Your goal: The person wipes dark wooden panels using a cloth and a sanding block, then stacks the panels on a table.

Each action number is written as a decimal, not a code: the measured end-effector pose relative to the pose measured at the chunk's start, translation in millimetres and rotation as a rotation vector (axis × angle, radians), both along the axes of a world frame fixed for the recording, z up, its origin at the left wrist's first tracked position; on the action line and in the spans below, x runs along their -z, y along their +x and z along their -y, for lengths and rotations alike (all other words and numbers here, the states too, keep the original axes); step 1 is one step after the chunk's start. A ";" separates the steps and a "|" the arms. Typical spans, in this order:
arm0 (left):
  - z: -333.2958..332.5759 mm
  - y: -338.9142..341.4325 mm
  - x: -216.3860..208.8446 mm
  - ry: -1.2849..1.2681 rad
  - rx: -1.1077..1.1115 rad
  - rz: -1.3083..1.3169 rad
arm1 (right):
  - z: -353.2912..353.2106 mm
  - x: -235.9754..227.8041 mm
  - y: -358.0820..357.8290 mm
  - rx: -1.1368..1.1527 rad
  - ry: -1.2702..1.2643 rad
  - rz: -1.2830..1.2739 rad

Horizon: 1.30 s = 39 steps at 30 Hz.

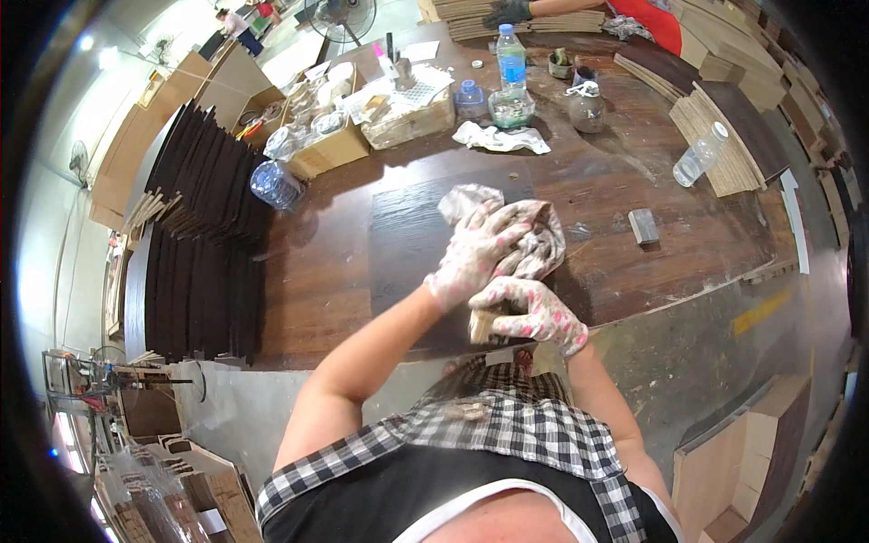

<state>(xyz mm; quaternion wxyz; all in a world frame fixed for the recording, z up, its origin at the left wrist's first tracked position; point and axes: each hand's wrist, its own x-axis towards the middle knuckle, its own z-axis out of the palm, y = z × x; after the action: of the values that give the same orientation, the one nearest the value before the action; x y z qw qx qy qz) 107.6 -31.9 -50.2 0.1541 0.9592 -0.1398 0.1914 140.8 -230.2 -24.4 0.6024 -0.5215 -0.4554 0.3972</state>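
My left hand [471, 253], in a white glove with pink dots, presses a crumpled, stained rag [543, 240] onto a dark wood panel [398, 231], its fingers bent over the cloth. Just nearer to me, my right hand [539, 312], gloved alike, grips a small tan block [483, 326] between thumb and fingers. The block is held by the panel's near edge, partly hidden by the hand. The dark panel lies flat on a brown wooden worktable [308, 271].
Stacked dark panels [204, 299] stand at the left. A grey block [644, 226] lies to the right, near a clear bottle [701, 156]. Along the back are a cardboard box [330, 156], a water bottle [511, 63] and jars. At the far edge, another person's gloved hand [507, 13] touches stacked boards.
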 end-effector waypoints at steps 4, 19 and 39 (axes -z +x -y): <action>-47.9 19.9 22.6 -0.309 -0.232 -0.023 | 2.2 -10.2 3.8 -0.137 0.007 -0.088; 11.3 -129.5 -18.9 -0.136 -0.028 -0.171 | 125.8 65.7 49.9 0.411 0.467 -0.737; 62.9 -90.3 -3.0 -0.432 0.422 -0.158 | -80.7 29.8 89.2 0.420 -0.080 0.138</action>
<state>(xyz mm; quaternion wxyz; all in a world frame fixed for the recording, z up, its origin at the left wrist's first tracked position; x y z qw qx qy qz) 17.3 -94.8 -47.3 0.4009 0.8660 -0.2796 0.1055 230.0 -149.5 -54.3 0.6181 -0.6543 -0.3610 0.2440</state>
